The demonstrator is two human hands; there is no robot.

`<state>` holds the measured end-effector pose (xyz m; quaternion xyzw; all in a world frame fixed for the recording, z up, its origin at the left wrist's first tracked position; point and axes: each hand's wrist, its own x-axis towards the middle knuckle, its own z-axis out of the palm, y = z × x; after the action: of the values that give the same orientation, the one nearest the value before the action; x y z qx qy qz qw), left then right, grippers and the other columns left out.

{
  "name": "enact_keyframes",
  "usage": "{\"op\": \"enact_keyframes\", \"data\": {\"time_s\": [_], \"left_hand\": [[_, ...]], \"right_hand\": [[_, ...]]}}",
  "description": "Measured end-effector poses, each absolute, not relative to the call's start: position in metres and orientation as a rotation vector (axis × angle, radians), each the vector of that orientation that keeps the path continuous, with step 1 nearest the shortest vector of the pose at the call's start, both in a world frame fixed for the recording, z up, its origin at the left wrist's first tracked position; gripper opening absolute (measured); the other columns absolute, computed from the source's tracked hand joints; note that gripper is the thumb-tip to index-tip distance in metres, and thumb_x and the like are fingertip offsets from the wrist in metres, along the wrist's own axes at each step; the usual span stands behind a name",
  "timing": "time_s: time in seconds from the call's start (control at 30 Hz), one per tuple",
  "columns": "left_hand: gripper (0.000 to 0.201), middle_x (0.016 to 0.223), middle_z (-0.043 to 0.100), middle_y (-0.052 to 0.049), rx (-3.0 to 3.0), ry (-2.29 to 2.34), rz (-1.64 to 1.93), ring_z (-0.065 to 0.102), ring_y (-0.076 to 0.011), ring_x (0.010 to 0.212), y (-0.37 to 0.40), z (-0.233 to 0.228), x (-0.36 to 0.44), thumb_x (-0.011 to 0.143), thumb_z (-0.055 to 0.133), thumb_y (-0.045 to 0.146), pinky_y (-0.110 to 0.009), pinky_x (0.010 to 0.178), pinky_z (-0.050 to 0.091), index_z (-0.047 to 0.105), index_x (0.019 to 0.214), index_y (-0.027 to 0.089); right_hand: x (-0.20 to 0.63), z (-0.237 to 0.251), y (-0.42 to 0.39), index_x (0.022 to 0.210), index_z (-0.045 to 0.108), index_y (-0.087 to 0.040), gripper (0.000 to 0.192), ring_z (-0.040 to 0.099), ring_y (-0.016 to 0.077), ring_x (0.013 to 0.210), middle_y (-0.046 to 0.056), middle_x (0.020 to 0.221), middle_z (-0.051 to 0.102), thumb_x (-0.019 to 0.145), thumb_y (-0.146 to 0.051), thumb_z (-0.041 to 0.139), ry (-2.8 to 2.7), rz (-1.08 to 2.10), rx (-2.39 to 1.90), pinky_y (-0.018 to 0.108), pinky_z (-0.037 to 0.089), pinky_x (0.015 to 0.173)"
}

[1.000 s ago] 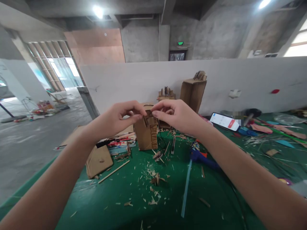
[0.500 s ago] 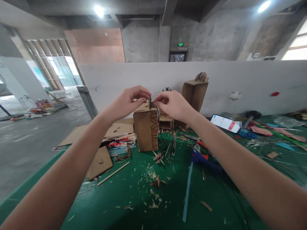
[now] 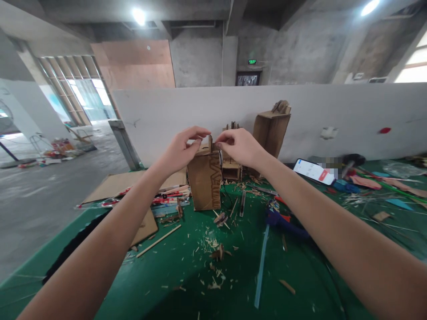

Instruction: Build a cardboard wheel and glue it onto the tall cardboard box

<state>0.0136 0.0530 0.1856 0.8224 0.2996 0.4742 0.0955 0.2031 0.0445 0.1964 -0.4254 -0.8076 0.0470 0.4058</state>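
Observation:
In the middle stands an upright cardboard box (image 3: 204,184) with a torn, ridged strip down its right edge. From its top rises a small cardboard piece (image 3: 210,143). My right hand (image 3: 238,144) is closed in a pinch at the right side of this piece. My left hand (image 3: 187,146) is just left of it, thumb and fingers apart and the index fingertip close to its top; whether it touches cannot be made out. Directly behind the box is a smaller cardboard structure (image 3: 231,170), partly hidden by my right hand.
A taller cardboard box (image 3: 271,133) leans by the white partition (image 3: 187,104). On the green table (image 3: 187,284) lie a blue glue gun (image 3: 283,222), a light-blue strip (image 3: 262,266), a utility knife (image 3: 242,203), a wooden stick (image 3: 158,241), a phone (image 3: 313,171) and scraps.
My left hand has shifted slightly down and its thumb has come away from the small cardboard piece. My right hand stays pinched in nearly the same place.

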Motion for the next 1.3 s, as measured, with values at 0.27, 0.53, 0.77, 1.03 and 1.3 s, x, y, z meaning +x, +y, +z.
{"op": "enact_keyframes", "data": {"time_s": [0.27,0.53,0.77,1.03,1.3], "left_hand": [[0.034,0.105,0.065,-0.007,2.486,0.891,1.364,0.06,-0.0178,0.095,0.057,0.185,0.011,0.082,0.043,0.006,-0.034,0.084,0.047,0.066,0.105,0.018],[0.023,0.097,0.069,-0.008,2.444,0.905,1.356,0.062,-0.0179,0.092,0.055,0.188,0.014,0.084,0.049,0.017,-0.032,0.08,0.048,0.065,0.1,0.015],[0.019,0.089,0.071,-0.007,2.324,0.907,1.472,0.065,-0.0167,0.084,0.061,0.182,0.018,0.079,0.061,0.028,-0.029,0.074,0.051,0.066,0.093,0.015],[0.014,0.086,0.072,-0.004,2.232,0.873,1.548,0.067,-0.0151,0.083,0.067,0.173,0.021,0.077,0.062,0.023,-0.026,0.072,0.053,0.065,0.09,0.018],[0.014,0.087,0.071,-0.004,2.217,0.881,1.597,0.066,-0.0149,0.084,0.064,0.17,0.023,0.078,0.06,0.021,-0.026,0.072,0.054,0.064,0.091,0.017]], "right_hand": [[0.204,0.196,0.047,0.085,0.072,-0.013,0.018,0.056,0.0136,0.067,0.005,0.074,0.067,0.079,-0.02,0.056,-2.058,0.112,-1.099,0.029,0.041,0.066],[0.202,0.196,0.047,0.087,0.072,-0.011,0.02,0.056,0.0138,0.067,0.006,0.075,0.068,0.08,-0.022,0.056,-2.066,0.097,-1.117,0.03,0.042,0.066],[0.201,0.194,0.051,0.086,0.072,-0.01,0.019,0.055,0.0129,0.065,0.006,0.073,0.067,0.08,-0.02,0.057,-2.074,0.102,-1.07,0.029,0.041,0.065],[0.202,0.193,0.055,0.085,0.072,-0.012,0.016,0.057,0.0133,0.068,0.005,0.074,0.068,0.079,-0.02,0.059,-2.072,0.125,-1.062,0.028,0.041,0.066],[0.203,0.193,0.054,0.084,0.072,-0.012,0.017,0.055,0.0131,0.065,0.005,0.071,0.067,0.078,-0.02,0.059,-2.075,0.13,-1.053,0.029,0.041,0.065]]}}
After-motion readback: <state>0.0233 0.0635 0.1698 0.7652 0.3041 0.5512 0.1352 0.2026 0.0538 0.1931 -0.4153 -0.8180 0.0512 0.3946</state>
